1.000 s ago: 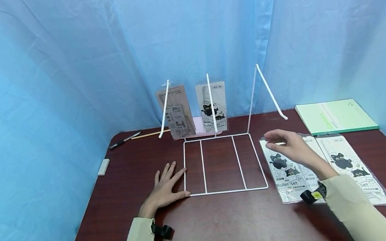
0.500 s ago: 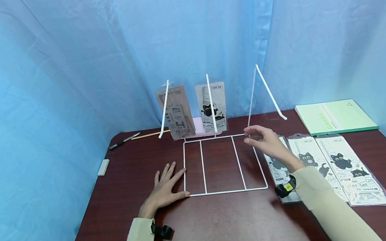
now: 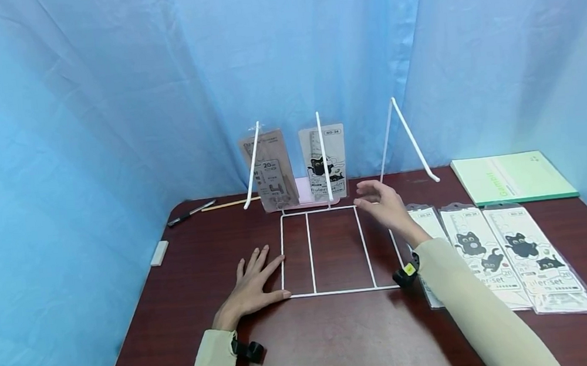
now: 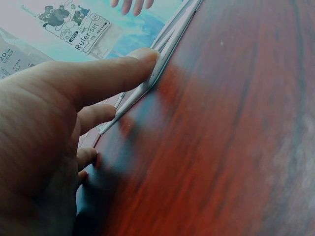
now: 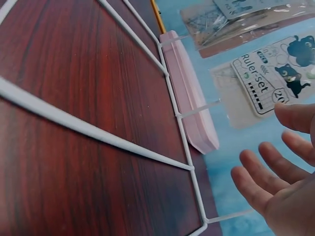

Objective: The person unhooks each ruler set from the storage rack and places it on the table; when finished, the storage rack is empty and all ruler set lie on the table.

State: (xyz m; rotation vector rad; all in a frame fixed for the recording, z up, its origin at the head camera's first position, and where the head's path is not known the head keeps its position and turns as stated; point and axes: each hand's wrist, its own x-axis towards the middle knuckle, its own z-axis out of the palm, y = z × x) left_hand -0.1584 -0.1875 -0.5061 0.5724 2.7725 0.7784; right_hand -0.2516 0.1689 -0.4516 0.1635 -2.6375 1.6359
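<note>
On middle hook [image 3: 325, 162], packet [image 3: 335, 160], long axis vertical.

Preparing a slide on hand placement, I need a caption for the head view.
Left hand touching a white wire rack, right hand near a hanging ruler set.

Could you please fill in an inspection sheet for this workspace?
Surface: dark red-brown table, with a glossy patch of light in front.
Job's things: white wire rack; a grey-brown pack at its left hook, a cat-print pack at its middle hook, no pack at its right hook; three ruler-set packs lying flat to the right.
Clutter: pen, yellow pencil, white eraser, green notebook, pink object behind the rack's base.
Hands: left hand touches the rack's left edge; right hand is raised by the rack, holding nothing.
Cables: nothing seen.
Surroundings: blue curtain behind and at both sides.
</note>
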